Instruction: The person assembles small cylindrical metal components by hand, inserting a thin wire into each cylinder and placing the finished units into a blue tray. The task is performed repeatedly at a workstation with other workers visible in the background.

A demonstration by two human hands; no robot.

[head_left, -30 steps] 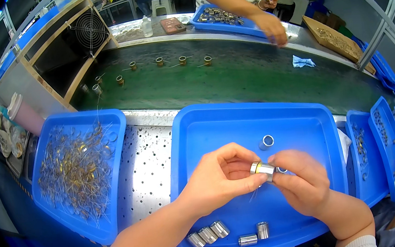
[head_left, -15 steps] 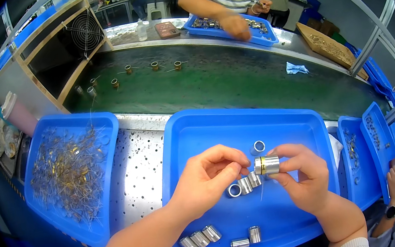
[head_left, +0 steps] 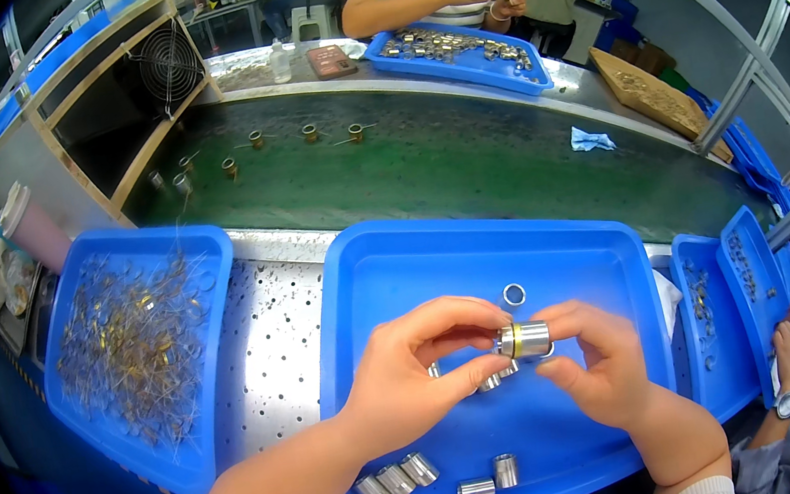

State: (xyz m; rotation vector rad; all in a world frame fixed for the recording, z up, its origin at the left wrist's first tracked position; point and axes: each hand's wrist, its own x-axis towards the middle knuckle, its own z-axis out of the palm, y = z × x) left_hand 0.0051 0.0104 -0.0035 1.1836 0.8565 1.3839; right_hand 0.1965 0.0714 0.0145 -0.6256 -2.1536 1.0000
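Left hand: fingers pinched on small silver metal cylinder with brass band.
Right hand: fingers closed on the cylinder's other end.
Below: blue plastic tray.

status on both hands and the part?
Left hand and right hand both pinch the metal sleeve with a brass band over the blue tray. Loose ring lies apart. Nothing in the way.

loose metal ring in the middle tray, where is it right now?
In the head view the loose metal ring lies flat on the middle blue tray, right of its centre, just beyond the fingertips holding the metal cylinder.
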